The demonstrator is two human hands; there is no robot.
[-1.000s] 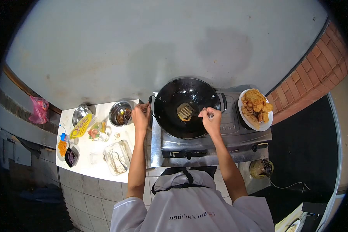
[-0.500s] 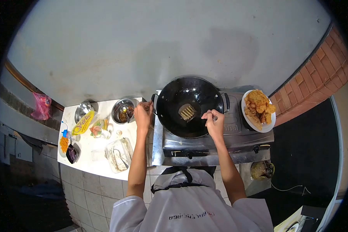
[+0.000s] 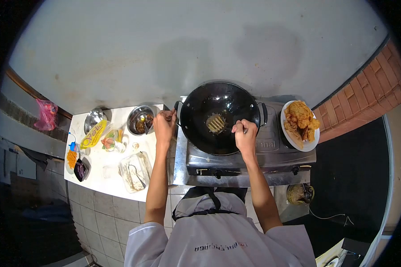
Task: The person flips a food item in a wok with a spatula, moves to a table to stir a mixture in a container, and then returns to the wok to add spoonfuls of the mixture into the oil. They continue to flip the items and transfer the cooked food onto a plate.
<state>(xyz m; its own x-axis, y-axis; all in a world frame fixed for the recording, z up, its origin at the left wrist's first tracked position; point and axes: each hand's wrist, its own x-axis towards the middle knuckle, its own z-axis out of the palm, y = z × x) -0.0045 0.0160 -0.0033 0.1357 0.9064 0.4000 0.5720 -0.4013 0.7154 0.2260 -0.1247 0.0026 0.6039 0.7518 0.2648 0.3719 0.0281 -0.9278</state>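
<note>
A black wok (image 3: pixel 200 95) sits on the gas stove, a little dark liquid in its bottom. My right hand (image 3: pixel 246 139) is closed round the handle of a slotted turner (image 3: pixel 216 123), whose head lies flat in the middle of the wok. Most of the turner's handle is hidden by the fist. At the wok's left side, my left hand (image 3: pixel 165 124) is closed against the loop handle (image 3: pixel 177 112); its fingertips are in shadow.
Right of the wok stands a white plate (image 3: pixel 304 148) heaped with fried food (image 3: pixel 299 119). The white table (image 3: pixel 107 187) at left holds steel bowls (image 3: pixel 140 120), a yellow packet (image 3: pixel 93 134) and a clear container (image 3: pixel 133 173). Below right is a gas cylinder (image 3: pixel 300 194).
The whole view has shifted slightly, so the wok and stove sit a little higher. Both hands keep their grips, and the turner's head stays at the wok's middle.
</note>
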